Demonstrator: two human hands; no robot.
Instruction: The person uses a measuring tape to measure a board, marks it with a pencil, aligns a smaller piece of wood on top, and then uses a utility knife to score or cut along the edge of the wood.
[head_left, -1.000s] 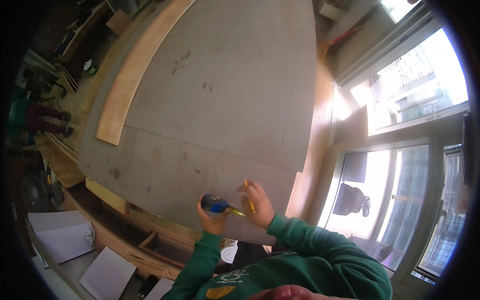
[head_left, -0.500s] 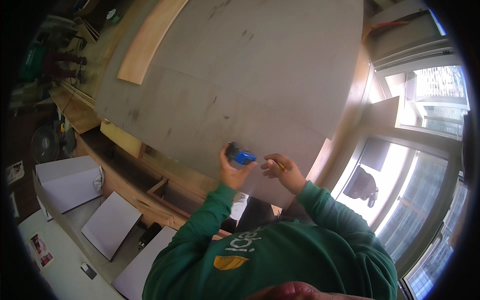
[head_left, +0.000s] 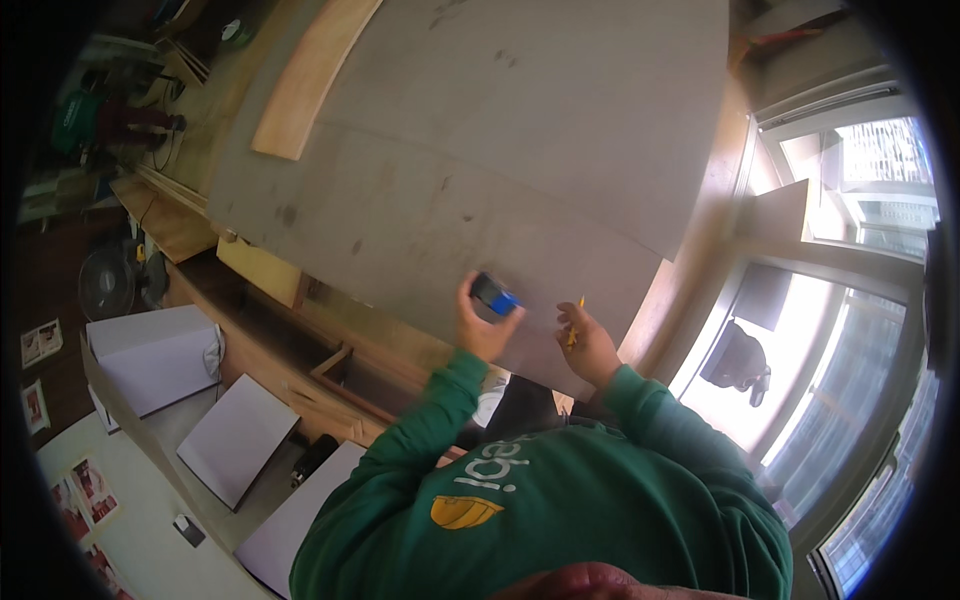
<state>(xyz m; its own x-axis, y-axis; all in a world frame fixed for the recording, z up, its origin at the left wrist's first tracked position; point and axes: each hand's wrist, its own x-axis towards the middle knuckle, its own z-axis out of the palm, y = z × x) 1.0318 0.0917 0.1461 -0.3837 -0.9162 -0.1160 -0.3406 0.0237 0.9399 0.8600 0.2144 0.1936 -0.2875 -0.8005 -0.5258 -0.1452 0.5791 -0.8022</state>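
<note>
My left hand (head_left: 482,327) is wrapped round a blue and black tape measure (head_left: 497,294), above the grey sheet surface (head_left: 520,110) near its front edge. No pulled-out blade can be made out. A short way to the right, my right hand (head_left: 592,350) has its fingers curled round a thin yellow pencil (head_left: 582,302). One end of the pencil points away from me. The two hands are apart, and both forearms are in green sleeves.
A wooden plank (head_left: 315,85) lies on the grey sheet at far left. Open wooden compartments (head_left: 330,365) run along its left front. White panels (head_left: 240,440), a drill (head_left: 315,460) and a fan (head_left: 107,285) are at left. Far left, another person (head_left: 95,122) stands. Windows (head_left: 840,370) line the right.
The pencil has turned in my right hand and now stands more upright, pointing away from me. My left hand has tilted the tape measure slightly. The whole view has shifted a little.
</note>
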